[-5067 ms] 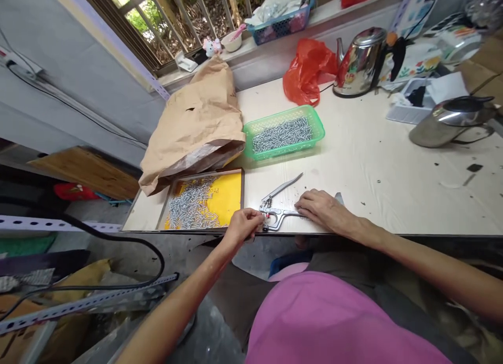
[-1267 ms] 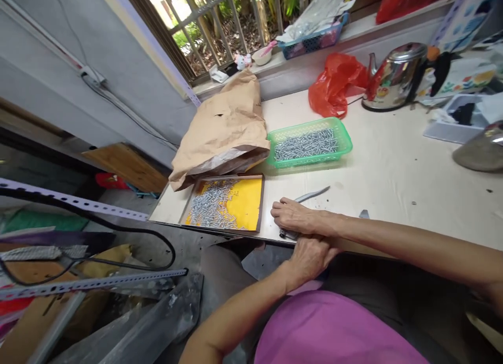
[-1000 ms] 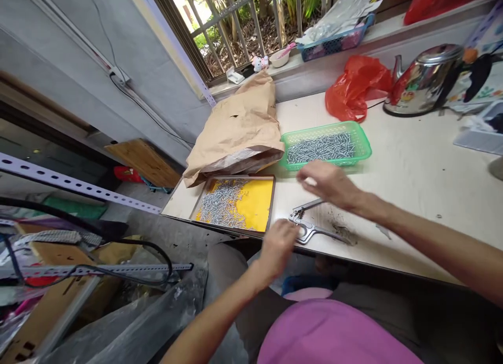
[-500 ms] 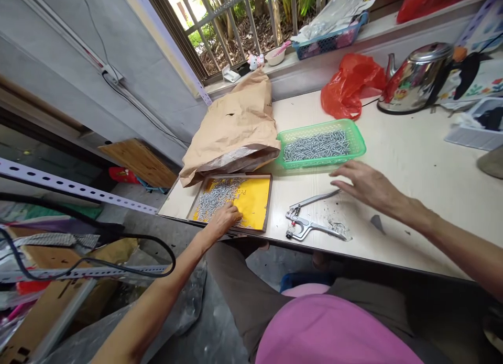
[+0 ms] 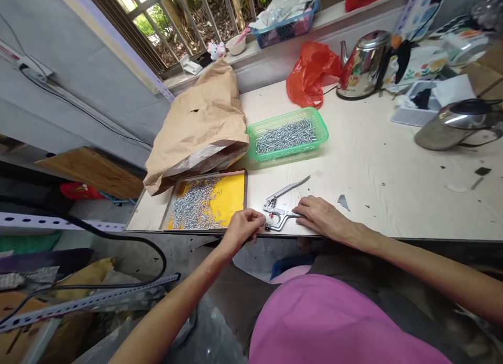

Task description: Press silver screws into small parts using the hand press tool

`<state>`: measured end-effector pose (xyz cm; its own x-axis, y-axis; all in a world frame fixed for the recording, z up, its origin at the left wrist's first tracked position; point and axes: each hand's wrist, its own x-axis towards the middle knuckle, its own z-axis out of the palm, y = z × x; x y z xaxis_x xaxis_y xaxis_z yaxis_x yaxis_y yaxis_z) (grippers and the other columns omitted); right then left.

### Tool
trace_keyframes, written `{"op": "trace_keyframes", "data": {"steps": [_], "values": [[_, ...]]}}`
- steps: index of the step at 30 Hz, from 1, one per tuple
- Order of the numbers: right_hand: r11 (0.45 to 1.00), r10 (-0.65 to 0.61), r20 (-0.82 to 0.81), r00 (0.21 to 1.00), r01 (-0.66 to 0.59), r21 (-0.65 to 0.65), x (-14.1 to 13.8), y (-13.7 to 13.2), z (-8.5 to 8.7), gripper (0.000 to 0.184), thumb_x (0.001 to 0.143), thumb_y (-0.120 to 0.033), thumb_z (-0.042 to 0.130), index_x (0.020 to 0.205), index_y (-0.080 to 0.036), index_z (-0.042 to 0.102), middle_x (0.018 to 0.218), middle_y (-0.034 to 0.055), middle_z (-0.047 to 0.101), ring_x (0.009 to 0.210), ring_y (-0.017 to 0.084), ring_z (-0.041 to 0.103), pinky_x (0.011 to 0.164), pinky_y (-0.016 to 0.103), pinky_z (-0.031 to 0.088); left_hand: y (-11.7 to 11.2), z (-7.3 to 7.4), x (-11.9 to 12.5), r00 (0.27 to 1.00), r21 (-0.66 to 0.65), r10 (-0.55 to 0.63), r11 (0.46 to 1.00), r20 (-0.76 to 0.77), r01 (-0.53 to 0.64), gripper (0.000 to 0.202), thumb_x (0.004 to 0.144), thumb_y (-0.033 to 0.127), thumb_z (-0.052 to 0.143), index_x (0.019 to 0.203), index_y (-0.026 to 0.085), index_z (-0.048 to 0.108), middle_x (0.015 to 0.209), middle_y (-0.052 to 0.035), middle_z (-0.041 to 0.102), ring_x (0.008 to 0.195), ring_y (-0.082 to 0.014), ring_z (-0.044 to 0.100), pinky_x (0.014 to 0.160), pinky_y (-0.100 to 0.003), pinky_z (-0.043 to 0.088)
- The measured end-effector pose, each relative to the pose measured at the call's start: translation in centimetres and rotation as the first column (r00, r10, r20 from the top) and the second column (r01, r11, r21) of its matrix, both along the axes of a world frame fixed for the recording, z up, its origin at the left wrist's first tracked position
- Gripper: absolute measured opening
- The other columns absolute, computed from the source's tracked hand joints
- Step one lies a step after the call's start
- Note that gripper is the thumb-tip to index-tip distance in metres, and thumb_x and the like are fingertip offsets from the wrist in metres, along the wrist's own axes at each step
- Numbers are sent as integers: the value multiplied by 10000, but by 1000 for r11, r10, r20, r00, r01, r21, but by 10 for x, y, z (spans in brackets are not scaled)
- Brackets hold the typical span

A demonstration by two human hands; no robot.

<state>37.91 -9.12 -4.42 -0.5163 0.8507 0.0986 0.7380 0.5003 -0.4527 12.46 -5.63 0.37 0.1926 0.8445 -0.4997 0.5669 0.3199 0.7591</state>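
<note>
Metal pliers (image 5: 280,202) lie near the table's front edge with their handles spread apart. My right hand (image 5: 321,217) rests flat on the lower handle, fingers together and pressing it down. My left hand (image 5: 242,228) is pinched shut at the pliers' jaws, holding something small that I cannot make out. Just left of it sits a yellow tray (image 5: 231,196) with a heap of small metal screws (image 5: 192,207). Behind the pliers stands a green basket (image 5: 320,131) filled with more screws (image 5: 285,136).
A brown paper sack (image 5: 200,123) lies behind the yellow tray. A red plastic bag (image 5: 310,73), a steel kettle (image 5: 363,63) and a steel pot (image 5: 456,123) stand at the back and right. Small dark scraps (image 5: 343,201) dot the tabletop (image 5: 393,170). A window ledge (image 5: 251,44) holds clutter.
My left hand left the yellow tray and came to the pliers' jaws, pinched. My right hand dropped from hovering near the basket onto the pliers' lower handle.
</note>
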Motion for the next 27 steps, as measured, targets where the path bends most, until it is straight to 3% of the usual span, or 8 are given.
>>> {"op": "trace_keyframes", "data": {"steps": [4, 10, 18, 23, 27], "values": [[999, -52, 31, 998, 52, 12, -1, -4, 0, 189, 952, -236, 516, 1017, -157, 676, 964, 103, 610, 917, 219, 537, 784, 321, 410, 0, -7, 17, 998, -147, 53, 988, 20, -49, 198, 726, 311, 715, 736, 137, 620, 436, 74, 459, 347, -38, 335, 357, -171, 229], [997, -74, 67, 995, 71, 43, -2, -6, 0, 151, 931, -207, 548, 1002, -169, 676, 963, 88, 609, 898, 217, 524, 752, 320, 380, 9, -9, 20, 999, -187, 36, 982, -12, -38, 168, 742, 231, 699, 666, 141, 580, 406, 78, 442, 331, -33, 320, 343, -179, 196], [993, -91, 90, 992, 83, 89, -3, -7, -2, 158, 949, -224, 517, 972, -181, 667, 963, 87, 613, 889, 211, 523, 747, 326, 362, 18, -5, 26, 986, -262, -103, 963, -131, 66, 232, 738, 291, 694, 607, 147, 567, 397, 76, 448, 338, -32, 343, 373, -175, 242], [988, -119, 112, 987, 108, 107, -6, -8, -2, 211, 978, -224, 458, 935, -173, 658, 951, 88, 626, 887, 211, 518, 748, 327, 334, 22, -6, 26, 982, -297, -124, 952, -145, 76, 184, 752, 262, 663, 639, 141, 582, 411, 67, 480, 342, -39, 369, 376, -173, 275], [980, -152, 123, 981, 133, 149, -10, -11, -5, 215, 972, -183, 445, 899, -169, 647, 925, 81, 621, 869, 212, 497, 750, 336, 310, 19, -8, 24, 976, -230, -145, 968, -163, 105, 146, 767, 263, 658, 711, 141, 598, 418, 67, 496, 354, -53, 430, 386, -164, 331]]}}
